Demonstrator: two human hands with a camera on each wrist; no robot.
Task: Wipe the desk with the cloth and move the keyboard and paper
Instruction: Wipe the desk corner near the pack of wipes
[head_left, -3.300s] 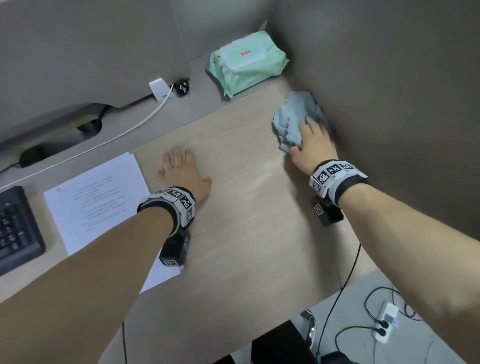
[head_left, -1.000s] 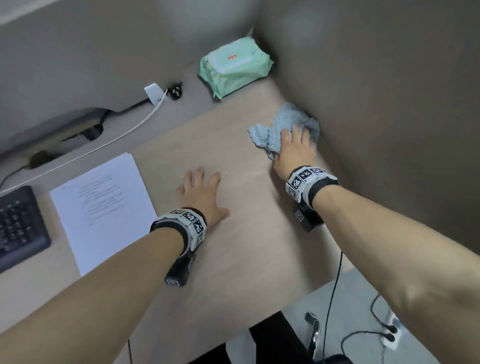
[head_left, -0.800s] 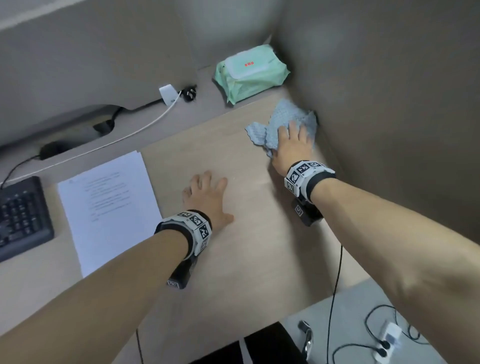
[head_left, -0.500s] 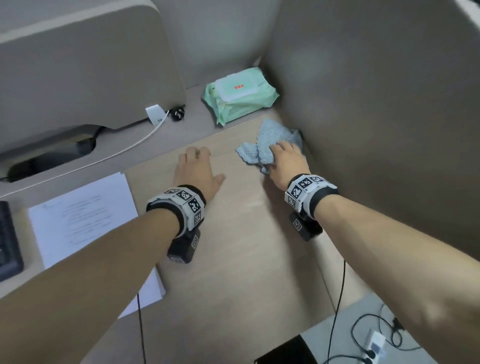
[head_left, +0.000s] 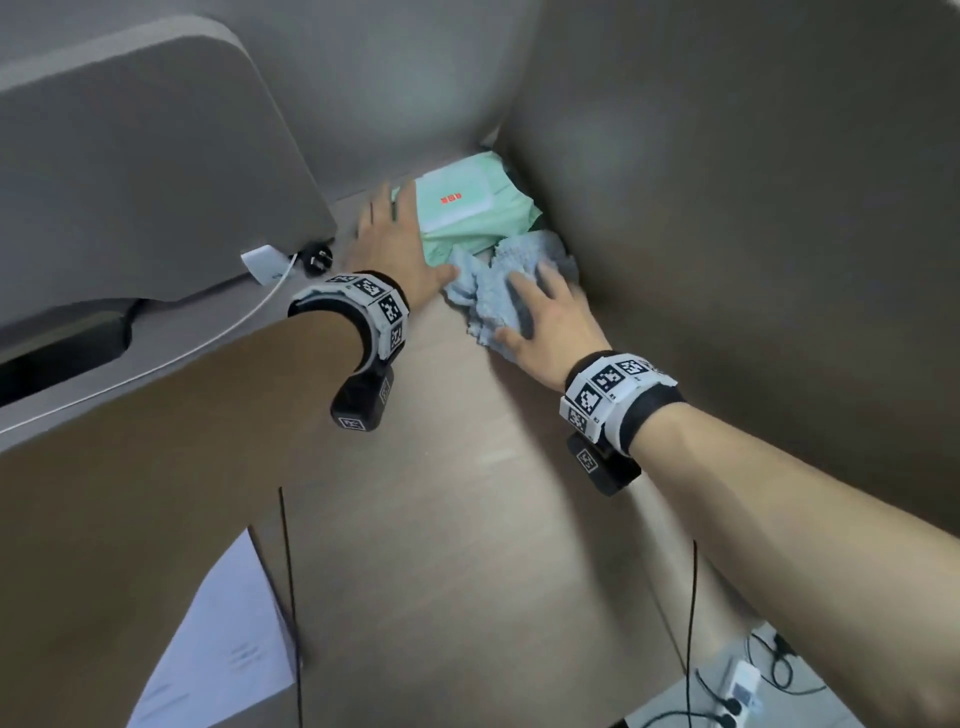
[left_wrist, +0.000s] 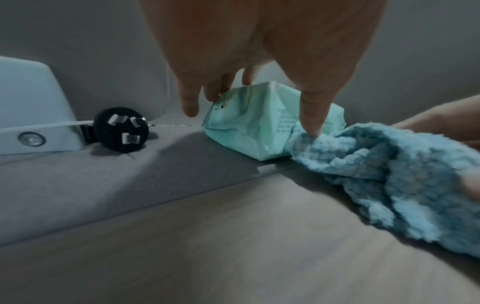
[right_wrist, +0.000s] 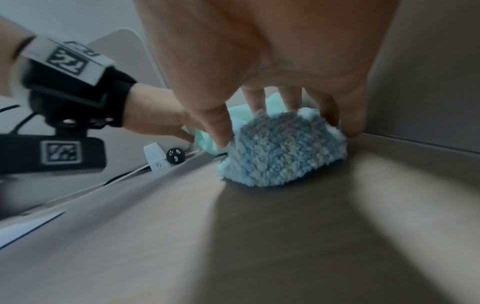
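Observation:
A bunched blue cloth lies in the desk's back right corner against a green wipes pack. My right hand presses on top of the cloth with spread fingers, thumb on its left flank. My left hand reaches over the left end of the pack, fingers extended down beside it, thumb tip touching the cloth's edge. A white printed paper lies at the desk's near left, partly under my left forearm. The keyboard is out of view.
The wooden desk is boxed in by a grey partition on the right. A monitor stands back left, with a white adapter and a black plug under it. A power strip lies on the floor.
My left hand left the desk top and reached forward to the wipes pack. My right hand slid the cloth back into the corner against the pack. The keyboard dropped out of view.

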